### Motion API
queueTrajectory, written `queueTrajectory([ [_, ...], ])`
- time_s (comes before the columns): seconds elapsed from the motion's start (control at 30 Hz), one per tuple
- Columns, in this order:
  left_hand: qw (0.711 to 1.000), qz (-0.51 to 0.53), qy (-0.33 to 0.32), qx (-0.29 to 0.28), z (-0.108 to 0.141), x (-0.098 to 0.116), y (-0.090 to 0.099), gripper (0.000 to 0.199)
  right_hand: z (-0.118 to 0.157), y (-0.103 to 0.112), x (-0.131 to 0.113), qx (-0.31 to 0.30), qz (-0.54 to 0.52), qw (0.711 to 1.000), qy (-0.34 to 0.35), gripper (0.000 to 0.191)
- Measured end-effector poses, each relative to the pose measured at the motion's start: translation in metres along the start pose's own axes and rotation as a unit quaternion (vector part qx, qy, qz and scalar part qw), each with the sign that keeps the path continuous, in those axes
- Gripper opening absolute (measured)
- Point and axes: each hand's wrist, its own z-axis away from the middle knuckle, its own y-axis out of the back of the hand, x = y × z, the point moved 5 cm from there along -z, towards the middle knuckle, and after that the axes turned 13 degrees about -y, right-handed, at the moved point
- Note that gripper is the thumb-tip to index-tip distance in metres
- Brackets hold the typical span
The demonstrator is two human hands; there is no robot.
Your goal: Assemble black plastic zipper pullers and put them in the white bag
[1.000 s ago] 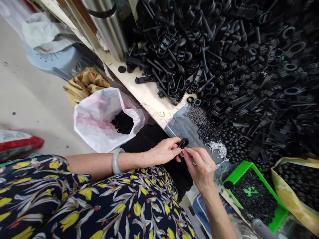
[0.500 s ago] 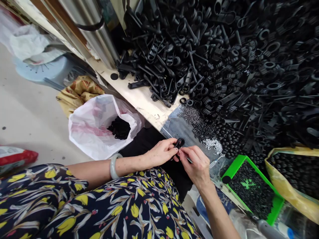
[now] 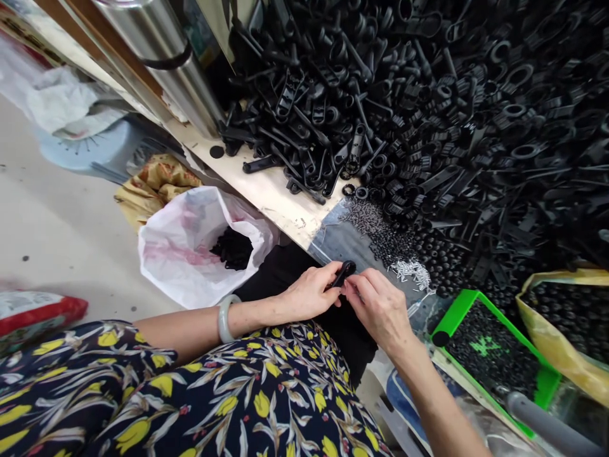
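Note:
A small black plastic part (image 3: 346,271) is gripped between the thumb and fingers of my left hand (image 3: 314,291), near the table's front edge. My right hand (image 3: 379,303) is pinched at the part's lower end, its fingertips meeting the left thumb; whatever lies between them is too small to make out. Just beyond the hands lie a pile of small silver pins (image 3: 413,274) and a scatter of tiny dark pieces (image 3: 364,217). A large heap of black plastic parts (image 3: 419,127) covers the table further back.
A white bag (image 3: 181,260) with black parts stands left of the table (image 3: 280,203). A steel cylinder (image 3: 190,86) rises at the back left. On the right are a green tray (image 3: 549,384) of small black pieces and a yellow bag (image 3: 561,336).
The view has shifted slightly. The black part is tilted a little differently in my left hand, and my right fingers are still pinched against its lower end.

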Motion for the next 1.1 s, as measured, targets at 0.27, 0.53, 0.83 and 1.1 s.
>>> queueTrajectory([
  [0.27, 1.0, 0.019, -0.006, -0.008, -0.001, -0.001, 0.001, 0.039, -0.011, 0.003, -0.009, -0.04, 0.082, 0.994, 0.058, 0.021],
  [0.53, 0.995, 0.099, 0.026, 0.023, -0.002, -0.014, -0.005, 0.036, -0.006, 0.002, -0.007, -0.025, 0.069, 0.996, 0.048, 0.017],
  [0.83, 0.997, 0.065, 0.016, 0.03, -0.003, -0.011, -0.002, 0.031, -0.007, 0.001, -0.005, -0.036, 0.074, 0.996, 0.046, 0.015],
  [1.1, 0.999, 0.024, -0.012, 0.044, -0.003, -0.001, -0.001, 0.036, -0.01, 0.0, -0.015, -0.022, 0.126, 0.991, 0.044, 0.016],
])
